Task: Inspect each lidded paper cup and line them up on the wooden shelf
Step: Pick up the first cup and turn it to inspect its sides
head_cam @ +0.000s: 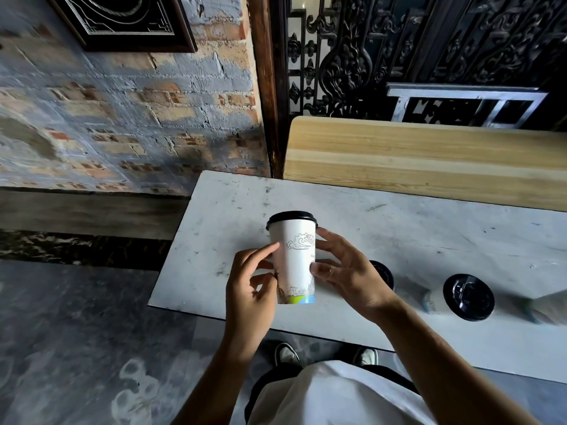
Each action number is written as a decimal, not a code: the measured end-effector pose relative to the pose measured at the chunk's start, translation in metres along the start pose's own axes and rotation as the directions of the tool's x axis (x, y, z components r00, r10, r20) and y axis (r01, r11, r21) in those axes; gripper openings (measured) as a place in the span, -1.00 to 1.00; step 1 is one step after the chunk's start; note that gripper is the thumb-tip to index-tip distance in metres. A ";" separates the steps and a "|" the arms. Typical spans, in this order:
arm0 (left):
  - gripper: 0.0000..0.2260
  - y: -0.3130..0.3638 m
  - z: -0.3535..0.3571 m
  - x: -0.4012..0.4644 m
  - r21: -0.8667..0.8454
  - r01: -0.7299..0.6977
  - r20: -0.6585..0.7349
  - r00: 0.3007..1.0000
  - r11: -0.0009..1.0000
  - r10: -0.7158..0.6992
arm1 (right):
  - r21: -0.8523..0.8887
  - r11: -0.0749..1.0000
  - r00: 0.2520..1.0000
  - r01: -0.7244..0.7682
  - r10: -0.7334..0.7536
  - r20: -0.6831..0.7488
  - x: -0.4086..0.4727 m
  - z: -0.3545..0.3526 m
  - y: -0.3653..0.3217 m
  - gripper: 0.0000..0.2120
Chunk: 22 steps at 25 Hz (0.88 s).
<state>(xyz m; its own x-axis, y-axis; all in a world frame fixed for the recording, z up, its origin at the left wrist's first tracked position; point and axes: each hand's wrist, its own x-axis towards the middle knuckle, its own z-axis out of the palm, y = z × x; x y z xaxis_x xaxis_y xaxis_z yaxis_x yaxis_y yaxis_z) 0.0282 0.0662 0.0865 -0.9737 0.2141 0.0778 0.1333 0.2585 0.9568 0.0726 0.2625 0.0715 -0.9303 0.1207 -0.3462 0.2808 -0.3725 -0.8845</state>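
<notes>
A tall white paper cup (295, 265) with a black lid and a line drawing on its side is held upright above the white table (399, 234). My left hand (253, 289) touches its left side with fingertips. My right hand (343, 271) grips its right side. A second lidded cup (468, 297) stands on the table to the right. Behind my right hand another black lid (383, 273) is partly hidden. The light wooden shelf (429, 154) runs along the far side of the table and holds no cups in view.
A brick wall (122, 124) rises at left with a dark framed picture (122, 23). Carved black screens (399, 50) stand behind the shelf. The table's left edge drops to a grey floor (76, 332). A further white cup (549, 311) shows at the right edge.
</notes>
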 end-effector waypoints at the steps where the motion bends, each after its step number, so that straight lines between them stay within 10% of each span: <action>1: -0.56 0.000 0.001 -0.001 -0.037 0.023 -0.009 1.000 0.999 -0.023 | -0.005 1.000 1.000 0.017 -0.017 0.004 -0.001 0.001 -0.002 -0.31; 15: -0.71 0.002 0.006 -0.001 -0.141 0.245 0.059 0.969 0.959 -0.239 | 0.055 0.998 0.999 0.029 -0.031 0.026 -0.001 0.000 -0.003 -0.27; 22: -0.57 -0.018 0.002 0.030 0.124 0.297 0.114 0.944 0.947 -0.311 | -0.361 0.928 0.996 -0.090 0.089 -0.021 0.024 0.016 -0.010 -0.48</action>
<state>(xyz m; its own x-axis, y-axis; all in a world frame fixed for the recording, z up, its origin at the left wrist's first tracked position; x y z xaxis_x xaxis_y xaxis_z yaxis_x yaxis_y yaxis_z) -0.0027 0.0694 0.0711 -0.9393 0.2286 -0.2558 -0.1400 0.4255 0.8941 0.0435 0.2543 0.0771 -0.8966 0.1069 -0.4298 0.4298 -0.0240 -0.9026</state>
